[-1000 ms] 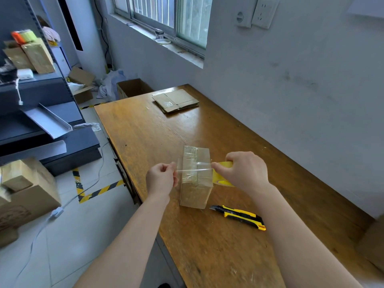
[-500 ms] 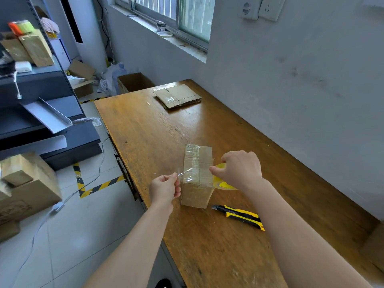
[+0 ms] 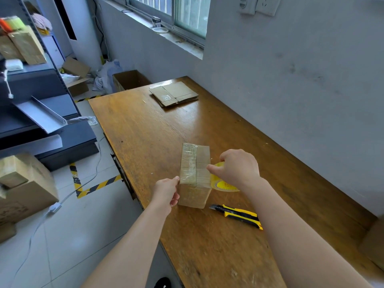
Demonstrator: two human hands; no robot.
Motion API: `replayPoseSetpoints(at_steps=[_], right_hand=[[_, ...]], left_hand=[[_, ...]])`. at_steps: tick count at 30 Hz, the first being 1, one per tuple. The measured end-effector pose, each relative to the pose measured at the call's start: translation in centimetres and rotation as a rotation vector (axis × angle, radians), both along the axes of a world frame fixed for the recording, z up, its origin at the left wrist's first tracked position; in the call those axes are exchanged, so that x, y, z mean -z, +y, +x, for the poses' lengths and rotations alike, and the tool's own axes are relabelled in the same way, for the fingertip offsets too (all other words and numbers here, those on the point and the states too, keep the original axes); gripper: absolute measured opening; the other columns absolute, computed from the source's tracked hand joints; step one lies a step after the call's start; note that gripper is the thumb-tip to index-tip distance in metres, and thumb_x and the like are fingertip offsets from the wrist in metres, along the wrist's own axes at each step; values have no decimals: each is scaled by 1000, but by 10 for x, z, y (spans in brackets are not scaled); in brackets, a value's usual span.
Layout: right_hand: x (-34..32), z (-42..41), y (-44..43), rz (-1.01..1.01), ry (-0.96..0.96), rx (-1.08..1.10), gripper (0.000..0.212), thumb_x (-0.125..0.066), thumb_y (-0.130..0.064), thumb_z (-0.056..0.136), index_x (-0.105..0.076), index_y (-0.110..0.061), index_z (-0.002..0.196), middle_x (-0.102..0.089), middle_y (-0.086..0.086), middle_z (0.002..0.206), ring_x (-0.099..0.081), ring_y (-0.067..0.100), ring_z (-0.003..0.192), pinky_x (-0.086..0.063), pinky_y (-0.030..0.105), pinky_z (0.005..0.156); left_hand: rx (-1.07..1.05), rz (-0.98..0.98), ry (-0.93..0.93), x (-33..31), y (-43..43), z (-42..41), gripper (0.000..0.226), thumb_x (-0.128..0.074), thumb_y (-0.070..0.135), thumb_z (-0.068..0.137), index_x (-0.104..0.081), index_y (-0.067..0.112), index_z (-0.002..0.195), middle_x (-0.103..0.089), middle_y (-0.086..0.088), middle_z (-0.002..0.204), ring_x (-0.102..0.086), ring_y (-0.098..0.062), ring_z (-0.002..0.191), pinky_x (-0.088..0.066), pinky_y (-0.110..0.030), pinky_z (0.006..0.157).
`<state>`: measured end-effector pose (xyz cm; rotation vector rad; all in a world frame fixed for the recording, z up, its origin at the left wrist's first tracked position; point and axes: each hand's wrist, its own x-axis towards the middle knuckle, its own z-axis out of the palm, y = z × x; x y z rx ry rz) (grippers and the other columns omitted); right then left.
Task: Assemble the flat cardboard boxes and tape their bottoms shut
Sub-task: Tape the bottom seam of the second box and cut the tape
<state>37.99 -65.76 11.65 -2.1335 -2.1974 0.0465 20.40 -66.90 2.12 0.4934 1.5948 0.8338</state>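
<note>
A small assembled cardboard box [image 3: 195, 192] stands on the wooden table [image 3: 158, 134], with clear tape along its top seam. My left hand [image 3: 167, 191] presses the free tape end against the box's left side. On the box's right side, my right hand [image 3: 239, 169] grips a roll of clear tape with a yellow core [image 3: 223, 185]. A strip of tape runs across the box top between the two hands. Several flat cardboard boxes [image 3: 174, 93] lie stacked at the table's far end.
A yellow and black utility knife [image 3: 239, 215] lies on the table just right of the box. Another cardboard box corner [image 3: 374, 242] shows at the right edge. Dark shelving [image 3: 31, 104] and boxes [image 3: 25, 188] stand on the floor to the left.
Both hands have lowered the stretched tape onto the box. My left hand moved in against the box's left side, and the roll came down to its right edge.
</note>
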Motion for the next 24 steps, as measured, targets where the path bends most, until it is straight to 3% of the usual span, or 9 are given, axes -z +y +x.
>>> replayPoseSetpoints(at_steps=[4,6,8,10,15,17,20,21,24], right_hand=[[0,0,0,-19,52,19,46,-55,-62,86,-72,-20,88,-64,-9,76,-59,9,67,-49,24,60],[0,-1,0,-25,55,28,46,-56,-63,86,-71,-20,82,-61,-9,70,-58,9,63,-47,22,55],[1,-2,0,-25,49,34,45,-56,-63,85,-71,-20,81,-63,-8,72,-59,10,65,-52,24,58],[3,-4,0,-19,56,44,46,-56,-63,84,-72,-20,80,-64,-7,73,-60,10,66,-56,28,61],[5,-5,0,-11,73,55,46,-57,-64,84,-72,-20,83,-66,-7,76,-61,12,67,-57,30,62],[4,-3,-1,-16,83,57,46,-57,-63,84,-73,-20,83,-67,-6,77,-62,12,68,-56,28,61],[5,-2,-1,-17,94,63,46,-57,-62,85,-72,-18,82,-68,-5,78,-63,12,68,-54,28,60],[5,-1,-1,-12,96,62,46,-58,-62,84,-72,-18,82,-68,-5,77,-63,12,68,-54,29,60],[5,-2,-1,-7,92,61,48,-57,-63,84,-73,-18,86,-69,-4,80,-64,13,69,-57,30,63]], left_hand=[[87,-86,25,-4,4,-6,30,-62,34,94,-60,9,110,-47,-2,66,-45,-15,57,-36,-27,51],[122,-15,144,-5,7,-8,36,-64,32,94,-54,9,120,-55,-6,82,-54,-19,68,-45,-30,54],[150,137,338,-7,11,-5,25,-62,26,95,-54,13,115,-58,-6,103,-57,-22,88,-48,-33,67],[165,250,486,-9,15,-2,7,-61,22,95,-59,16,99,-62,-3,100,-56,-18,84,-43,-30,64],[245,152,541,2,14,-7,20,-60,23,96,-70,14,81,-69,-4,89,-57,-16,73,-44,-28,62],[169,209,576,6,7,-7,18,-54,19,99,-71,13,95,-64,-1,101,-53,-10,74,-43,-25,62],[-22,485,595,-3,-1,2,27,-42,18,103,-66,13,113,-61,-2,113,-56,-13,93,-47,-28,75],[-8,525,574,-10,-2,7,29,-40,23,104,-67,14,111,-65,-1,107,-58,-14,93,-48,-29,76],[150,482,527,-22,-2,18,36,-42,35,104,-68,19,84,-60,7,71,-54,-11,66,-38,-24,54]])
